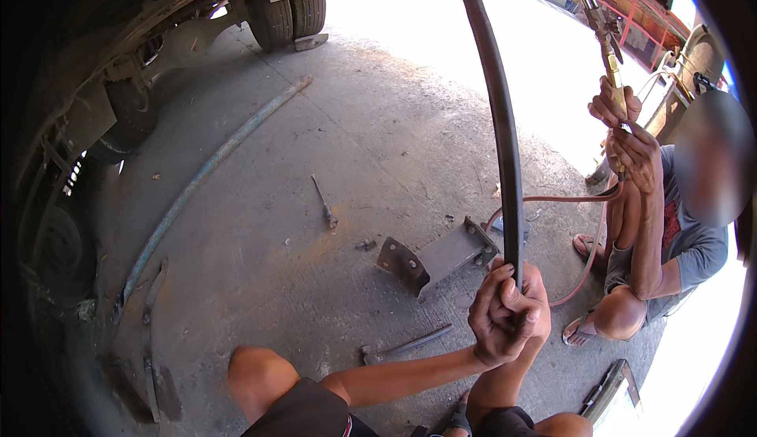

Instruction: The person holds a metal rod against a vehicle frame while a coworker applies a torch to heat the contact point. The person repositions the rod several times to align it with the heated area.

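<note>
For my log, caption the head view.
Left hand and right hand hold a long black bar above grey concrete floor.

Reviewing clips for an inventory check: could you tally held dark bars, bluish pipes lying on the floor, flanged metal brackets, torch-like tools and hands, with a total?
Dark bar: 1
Bluish pipe: 1
Flanged bracket: 1
Torch-like tool: 1
Person's own hands: 2 (left hand, right hand)
Co-worker's hands: 2
Total: 8

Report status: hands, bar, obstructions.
Left hand and right hand gripping lower end of bar. Bar raised, steep. Possible snags: hose behind bar, bracket on floor.
</note>
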The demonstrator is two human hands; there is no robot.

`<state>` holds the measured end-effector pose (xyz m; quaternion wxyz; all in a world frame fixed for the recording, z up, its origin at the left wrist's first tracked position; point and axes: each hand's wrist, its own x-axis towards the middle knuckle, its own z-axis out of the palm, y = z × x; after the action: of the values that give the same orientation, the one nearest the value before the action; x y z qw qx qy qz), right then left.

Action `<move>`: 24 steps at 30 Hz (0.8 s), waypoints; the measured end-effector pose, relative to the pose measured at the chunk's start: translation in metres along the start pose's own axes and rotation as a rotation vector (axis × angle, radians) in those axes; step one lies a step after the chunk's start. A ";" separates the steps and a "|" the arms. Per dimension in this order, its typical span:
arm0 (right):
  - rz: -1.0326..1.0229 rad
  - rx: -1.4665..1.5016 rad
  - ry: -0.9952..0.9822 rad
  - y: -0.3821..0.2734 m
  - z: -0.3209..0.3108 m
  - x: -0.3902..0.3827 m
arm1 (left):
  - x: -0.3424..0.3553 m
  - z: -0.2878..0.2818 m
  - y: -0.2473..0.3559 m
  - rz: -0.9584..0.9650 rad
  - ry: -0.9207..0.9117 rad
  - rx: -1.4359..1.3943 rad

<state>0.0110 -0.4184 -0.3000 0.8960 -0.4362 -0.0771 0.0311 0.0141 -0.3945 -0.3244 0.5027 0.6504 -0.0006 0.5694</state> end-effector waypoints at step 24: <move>-0.142 -0.260 0.022 0.111 0.131 -0.015 | 0.089 -0.185 -0.083 -0.472 -0.570 -0.578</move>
<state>-0.0237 -0.2499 -0.3094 0.8328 -0.5422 -0.1013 -0.0474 -0.0438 -0.1815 -0.3410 0.7588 0.5965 -0.1491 0.2148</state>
